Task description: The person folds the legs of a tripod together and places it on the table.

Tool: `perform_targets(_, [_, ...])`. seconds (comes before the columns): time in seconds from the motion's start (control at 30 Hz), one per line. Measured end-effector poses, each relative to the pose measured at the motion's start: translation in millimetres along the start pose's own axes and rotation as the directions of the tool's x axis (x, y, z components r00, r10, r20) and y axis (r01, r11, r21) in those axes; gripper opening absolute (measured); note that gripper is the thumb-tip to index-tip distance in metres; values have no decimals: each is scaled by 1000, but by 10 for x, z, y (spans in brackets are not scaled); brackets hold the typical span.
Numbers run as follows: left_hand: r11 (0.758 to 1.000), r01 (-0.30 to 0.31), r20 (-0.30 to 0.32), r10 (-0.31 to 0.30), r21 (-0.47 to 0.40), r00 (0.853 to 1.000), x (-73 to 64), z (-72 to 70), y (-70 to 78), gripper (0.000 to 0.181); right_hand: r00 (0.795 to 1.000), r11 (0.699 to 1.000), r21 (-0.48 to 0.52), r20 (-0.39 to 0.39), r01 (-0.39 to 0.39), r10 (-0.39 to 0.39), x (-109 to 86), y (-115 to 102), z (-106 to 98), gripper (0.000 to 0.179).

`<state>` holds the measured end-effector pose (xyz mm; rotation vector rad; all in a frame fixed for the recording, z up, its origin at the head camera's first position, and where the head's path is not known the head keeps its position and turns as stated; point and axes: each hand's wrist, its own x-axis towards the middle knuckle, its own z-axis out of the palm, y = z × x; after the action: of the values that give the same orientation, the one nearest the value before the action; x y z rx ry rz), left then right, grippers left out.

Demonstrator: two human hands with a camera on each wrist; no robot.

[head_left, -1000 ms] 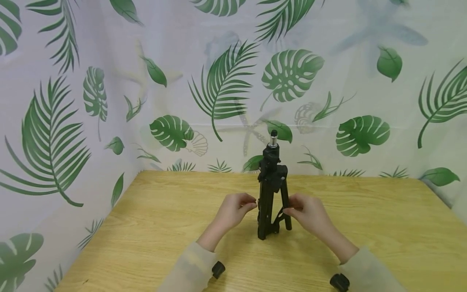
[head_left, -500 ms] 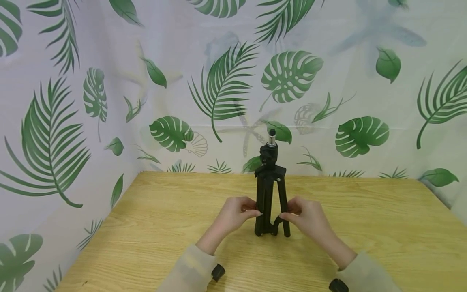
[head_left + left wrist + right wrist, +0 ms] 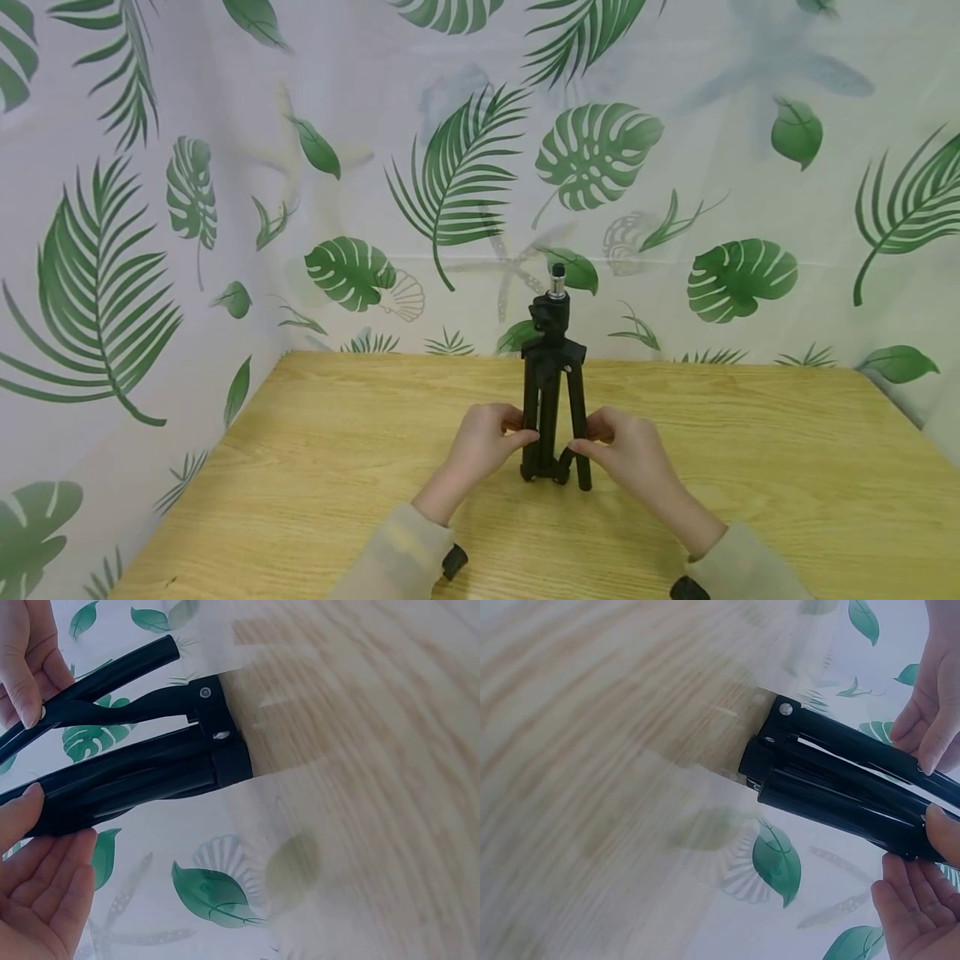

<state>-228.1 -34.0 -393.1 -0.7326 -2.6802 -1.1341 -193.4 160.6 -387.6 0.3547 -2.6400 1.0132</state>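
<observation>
A black tripod stand (image 3: pixel 551 392) with a silver stud (image 3: pixel 557 284) on top stands upright on the wooden table, its legs only slightly spread. My left hand (image 3: pixel 483 440) pinches the left leg, thumb in front and fingers behind. On the other side, my right hand (image 3: pixel 636 450) pinches the right leg (image 3: pixel 576 400) low down. The left wrist view shows the lower brace (image 3: pixel 161 701) linking that leg to the bottom joint (image 3: pixel 229 746). Seen from the right wrist, the legs (image 3: pixel 832 810) run close together, with my right thumb (image 3: pixel 943 834) over the nearer one.
The light wooden table (image 3: pixel 337 433) reaches back to a white cloth backdrop (image 3: pixel 360 100) printed with green leaves. Black wrist devices (image 3: pixel 453 562) are at both sleeve cuffs.
The tripod has turned, so its right leg has swung toward me and its collar faces front. My left thumb and fingers have closed round the left leg; my right hand keeps its grip.
</observation>
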Motion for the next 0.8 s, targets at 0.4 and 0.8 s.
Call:
perform_targets(0.4, [1000, 1, 11, -1, 22, 1000, 3, -9, 5, 18, 1000, 1000, -3, -3, -15, 15, 41, -27, 40, 17])
perform_targets(0.8, [1000, -11, -3, 11, 9, 1000, 2, -5, 5, 17, 1000, 1000, -26, -2, 0, 0, 79, -48, 76, 15])
